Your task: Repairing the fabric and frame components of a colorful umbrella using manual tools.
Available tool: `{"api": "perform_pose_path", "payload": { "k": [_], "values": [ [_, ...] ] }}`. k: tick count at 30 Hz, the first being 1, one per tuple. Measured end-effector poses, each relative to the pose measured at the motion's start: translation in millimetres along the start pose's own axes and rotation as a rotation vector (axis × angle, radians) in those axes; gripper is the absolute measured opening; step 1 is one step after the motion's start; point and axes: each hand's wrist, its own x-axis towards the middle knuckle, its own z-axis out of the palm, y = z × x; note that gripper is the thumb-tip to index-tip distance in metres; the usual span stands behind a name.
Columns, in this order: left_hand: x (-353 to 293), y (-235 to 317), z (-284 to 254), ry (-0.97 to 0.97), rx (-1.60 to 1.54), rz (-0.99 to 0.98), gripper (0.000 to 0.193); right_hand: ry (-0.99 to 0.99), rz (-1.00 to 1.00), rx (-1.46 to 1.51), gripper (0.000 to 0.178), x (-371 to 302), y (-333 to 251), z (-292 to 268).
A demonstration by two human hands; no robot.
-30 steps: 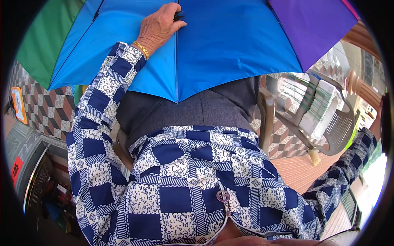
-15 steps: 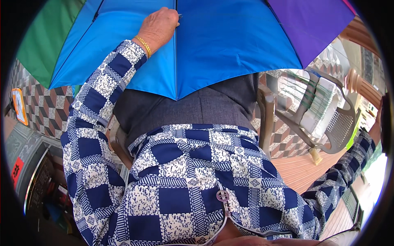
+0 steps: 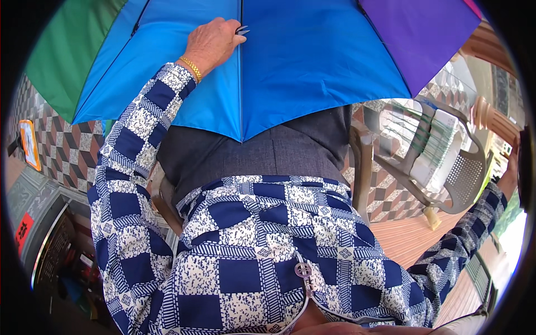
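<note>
An open umbrella (image 3: pixel 312 61) with green, blue and purple panels spreads over my lap, and its lower edge hangs above my dark trousers. My left hand (image 3: pixel 215 42) is closed around small thread snips (image 3: pixel 242 30). Two pointed metal blades stick out past my fingers, slightly apart, right at the dark seam line between the light blue and deeper blue panels. Far out at the right rim my right hand (image 3: pixel 509 176) is raised beside a dark object. Its fingers are mostly cut off by the picture's edge, so what it holds is hidden.
A grey-brown plastic chair (image 3: pixel 466 173) stands at right, with a white stack (image 3: pixel 439 148) and green strands on its seat. Armrests (image 3: pixel 362 167) flank me. At left are an orange-framed board (image 3: pixel 30 145) on patterned tiles and a dark cabinet opening (image 3: pixel 61 245).
My left hand has moved slightly down along the seam, and more of the blades now shows. The umbrella's edge has dropped a little. My right arm has barely moved.
</note>
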Motion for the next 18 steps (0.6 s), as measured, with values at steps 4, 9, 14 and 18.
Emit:
{"api": "perform_pose_path", "payload": {
  "k": [4, 9, 14, 18],
  "values": [
    [-0.2, 1.9, -4.2, 0.012, -0.127, 0.015, 0.028, 0.036, 0.050, -0.014, 0.026, 37.4, -35.0, -86.7],
    [-3.8, -11.7, -6.5, -0.001, -0.278, 0.052, 0.027, -0.061, 0.084, -0.031, 0.013, 45.3, -28.9, -103.9],
    [-5.4, -8.1, -12.2, -0.044, -0.235, 0.027, 0.022, -0.061, 0.098, 0.014, 0.016, 54.4, -51.1, -94.2],
    [-3.4, -2.7, -11.2, -0.019, -0.129, 0.059, 0.020, -0.115, 0.113, 0.015, 0.017, 60.8, -66.0, -81.9]
  ]
}}
